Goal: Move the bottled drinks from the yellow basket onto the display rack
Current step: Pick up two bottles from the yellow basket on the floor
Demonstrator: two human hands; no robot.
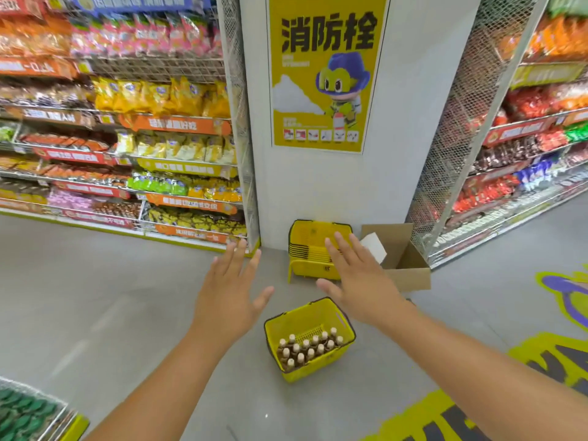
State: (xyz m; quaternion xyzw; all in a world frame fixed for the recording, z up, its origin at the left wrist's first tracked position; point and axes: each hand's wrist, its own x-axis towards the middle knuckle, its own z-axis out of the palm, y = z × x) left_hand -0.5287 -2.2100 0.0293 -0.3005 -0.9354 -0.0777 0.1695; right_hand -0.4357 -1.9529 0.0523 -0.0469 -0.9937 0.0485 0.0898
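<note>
Yellow plastic basket (345,342) on the grey floor holds the brown bottled drinks (307,348), both hands, left hand (227,292) and right hand (359,278), spread empty above it; tightly packed bottles could topple if snatched.

Both bare forearms extended forward and slightly inward. The left hand (229,292) was held palm down, fingers straight and spread, thumb out to the right. The right hand (356,275) mirrored it, fingers splayed, grasping nothing.
</note>
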